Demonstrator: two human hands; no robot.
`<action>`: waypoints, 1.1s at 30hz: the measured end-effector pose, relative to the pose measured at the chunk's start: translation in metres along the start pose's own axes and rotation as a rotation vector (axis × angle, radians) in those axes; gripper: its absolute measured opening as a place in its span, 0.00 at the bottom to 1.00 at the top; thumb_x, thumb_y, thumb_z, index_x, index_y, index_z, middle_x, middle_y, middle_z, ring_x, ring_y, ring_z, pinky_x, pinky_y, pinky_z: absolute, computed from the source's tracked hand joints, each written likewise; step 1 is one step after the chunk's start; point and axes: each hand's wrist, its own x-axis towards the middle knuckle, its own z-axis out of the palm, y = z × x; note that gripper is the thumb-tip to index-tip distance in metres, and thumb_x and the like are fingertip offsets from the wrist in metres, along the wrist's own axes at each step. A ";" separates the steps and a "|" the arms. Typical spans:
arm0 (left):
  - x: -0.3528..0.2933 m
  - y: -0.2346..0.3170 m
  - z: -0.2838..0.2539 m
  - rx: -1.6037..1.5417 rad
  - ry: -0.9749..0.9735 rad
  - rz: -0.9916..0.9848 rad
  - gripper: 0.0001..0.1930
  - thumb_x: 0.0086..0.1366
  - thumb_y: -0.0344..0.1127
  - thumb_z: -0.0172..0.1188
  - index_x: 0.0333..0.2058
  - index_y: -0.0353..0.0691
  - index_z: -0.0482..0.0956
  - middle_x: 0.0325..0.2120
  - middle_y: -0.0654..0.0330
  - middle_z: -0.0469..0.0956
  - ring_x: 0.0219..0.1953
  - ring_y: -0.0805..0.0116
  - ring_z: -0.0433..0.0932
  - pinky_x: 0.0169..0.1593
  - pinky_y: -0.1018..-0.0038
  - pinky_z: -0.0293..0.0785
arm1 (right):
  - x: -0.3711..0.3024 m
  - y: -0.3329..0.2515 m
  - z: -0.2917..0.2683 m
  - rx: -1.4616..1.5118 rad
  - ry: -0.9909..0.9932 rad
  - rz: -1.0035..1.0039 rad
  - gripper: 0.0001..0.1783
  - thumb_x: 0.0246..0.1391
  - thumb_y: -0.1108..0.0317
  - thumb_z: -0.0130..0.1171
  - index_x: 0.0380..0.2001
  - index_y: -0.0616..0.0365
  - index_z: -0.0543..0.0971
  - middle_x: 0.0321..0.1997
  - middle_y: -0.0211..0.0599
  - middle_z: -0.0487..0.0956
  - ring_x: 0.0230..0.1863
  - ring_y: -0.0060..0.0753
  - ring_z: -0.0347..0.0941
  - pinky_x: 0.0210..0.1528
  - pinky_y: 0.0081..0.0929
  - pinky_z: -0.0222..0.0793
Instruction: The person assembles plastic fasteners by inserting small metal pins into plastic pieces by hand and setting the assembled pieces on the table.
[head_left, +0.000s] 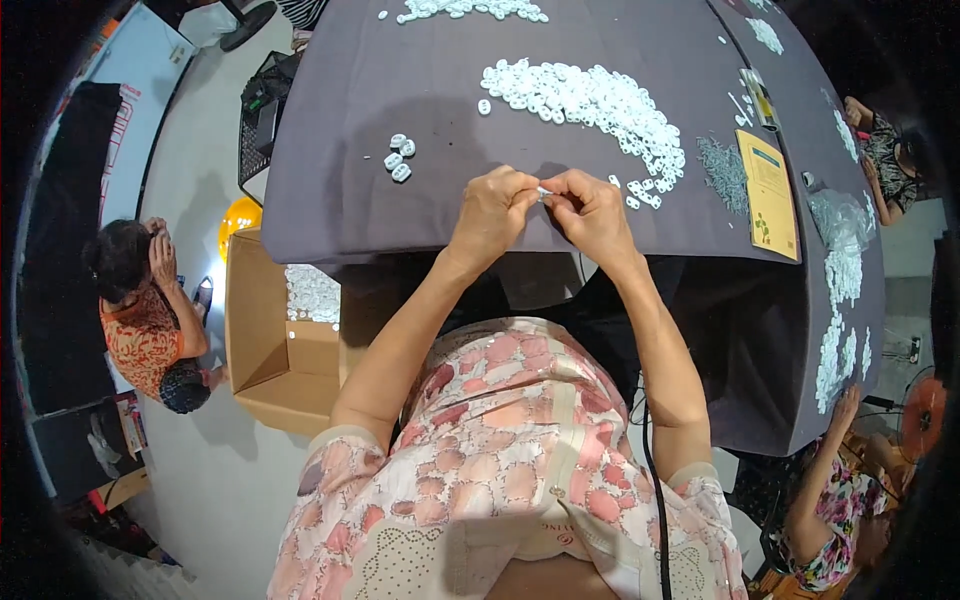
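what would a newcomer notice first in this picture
A big curved heap of small white pieces on the dark tablecloth stands out first. Just below it, the left hand and right hand pinch a tiny whitish piece. To their right lies a yellow booklet.

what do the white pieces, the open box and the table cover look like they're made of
White pieces: probably hard, smooth plastic; small, uniform rounded shapes.
Open box: matte cardboard; plain brown, flat panels.
Table cover: likely matte fabric; dull grey, draping over the edge.

Pale floor [215, 470], grey cloth-covered table [325, 185]
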 end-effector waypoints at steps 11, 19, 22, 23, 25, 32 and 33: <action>-0.004 0.002 0.003 0.081 0.047 0.100 0.02 0.54 0.27 0.59 0.28 0.36 0.77 0.24 0.54 0.74 0.28 0.53 0.75 0.31 0.63 0.70 | -0.006 0.007 0.007 0.101 0.088 -0.102 0.11 0.42 0.83 0.58 0.31 0.60 0.79 0.28 0.35 0.78 0.27 0.31 0.75 0.28 0.23 0.69; -0.003 -0.001 0.005 0.181 0.057 0.151 0.04 0.54 0.25 0.59 0.30 0.34 0.78 0.24 0.55 0.75 0.24 0.58 0.75 0.28 0.69 0.69 | -0.004 0.008 0.008 0.070 0.104 -0.083 0.11 0.42 0.82 0.58 0.31 0.59 0.80 0.27 0.35 0.78 0.27 0.35 0.75 0.28 0.25 0.69; -0.002 -0.001 0.004 0.180 0.048 0.149 0.04 0.54 0.25 0.59 0.30 0.34 0.78 0.23 0.54 0.75 0.24 0.58 0.75 0.28 0.69 0.68 | -0.004 0.010 0.009 0.049 0.105 -0.102 0.09 0.43 0.81 0.59 0.30 0.59 0.80 0.27 0.35 0.78 0.26 0.35 0.74 0.27 0.26 0.68; -0.002 -0.002 0.003 0.181 0.051 0.152 0.04 0.54 0.25 0.59 0.30 0.34 0.78 0.23 0.54 0.75 0.24 0.58 0.75 0.28 0.69 0.68 | -0.005 0.011 0.010 0.071 0.097 -0.081 0.09 0.43 0.80 0.59 0.30 0.59 0.80 0.27 0.35 0.78 0.25 0.35 0.74 0.27 0.26 0.68; -0.002 -0.003 0.003 0.106 0.019 0.105 0.04 0.54 0.25 0.59 0.30 0.34 0.78 0.23 0.54 0.74 0.24 0.58 0.74 0.27 0.69 0.68 | -0.006 0.011 0.011 0.090 0.091 -0.062 0.08 0.43 0.80 0.59 0.30 0.59 0.80 0.27 0.35 0.77 0.25 0.35 0.74 0.27 0.27 0.68; -0.004 0.000 0.005 0.116 0.063 0.129 0.04 0.54 0.25 0.59 0.31 0.34 0.78 0.23 0.53 0.74 0.24 0.56 0.74 0.28 0.68 0.68 | -0.007 0.007 0.007 0.088 0.084 -0.045 0.08 0.44 0.79 0.60 0.30 0.59 0.80 0.26 0.35 0.77 0.25 0.32 0.74 0.27 0.25 0.67; -0.003 -0.001 0.004 0.146 0.056 0.147 0.05 0.54 0.24 0.59 0.31 0.33 0.78 0.24 0.53 0.74 0.24 0.55 0.74 0.28 0.67 0.69 | -0.007 0.005 0.006 0.119 0.065 -0.010 0.08 0.43 0.79 0.60 0.30 0.60 0.80 0.26 0.35 0.77 0.25 0.32 0.74 0.26 0.24 0.67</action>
